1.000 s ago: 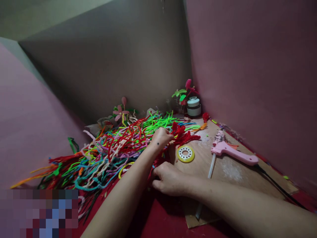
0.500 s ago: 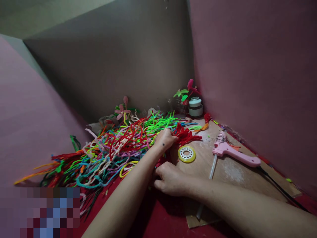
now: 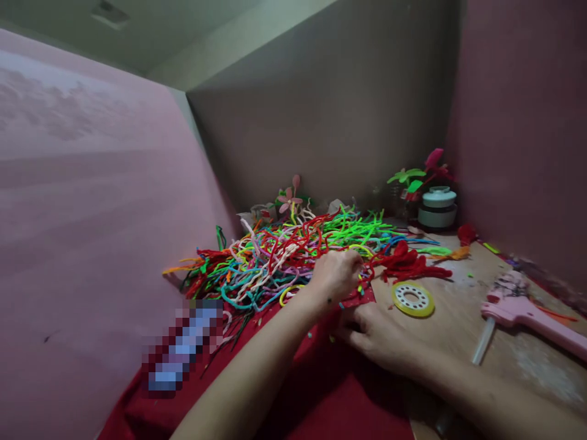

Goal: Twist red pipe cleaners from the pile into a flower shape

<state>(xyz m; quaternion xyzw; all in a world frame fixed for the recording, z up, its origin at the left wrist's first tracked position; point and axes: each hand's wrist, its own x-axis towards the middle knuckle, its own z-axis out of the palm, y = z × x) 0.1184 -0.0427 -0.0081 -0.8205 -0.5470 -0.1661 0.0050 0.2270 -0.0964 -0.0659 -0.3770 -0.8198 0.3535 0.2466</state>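
My left hand [image 3: 337, 275] is closed in front of a heap of colourful pipe cleaners [image 3: 293, 260], beside a bundle of red looped pipe cleaners [image 3: 406, 263]. A red strand shows by its fingertips, but I cannot tell whether they grip it. Nearer to me, my right hand [image 3: 378, 336] has its fingers curled and pressed together low over the red cloth [image 3: 316, 379]. What it may hold is hidden. To its right, a yellow-rimmed roll of tape [image 3: 413, 299] lies on a wooden board [image 3: 454, 318].
A pink hot glue gun [image 3: 527, 305] with a clear glue stick [image 3: 483, 342] lies on the board's right. At the back stand a pale lidded jar [image 3: 437, 208], a green and pink craft flower [image 3: 408, 176] and a pink one [image 3: 288, 200]. Walls close in both sides.
The camera has turned left, so everything sits further right in view. My left hand has drawn back a little from the red looped bundle. My right hand stays low over the cloth.
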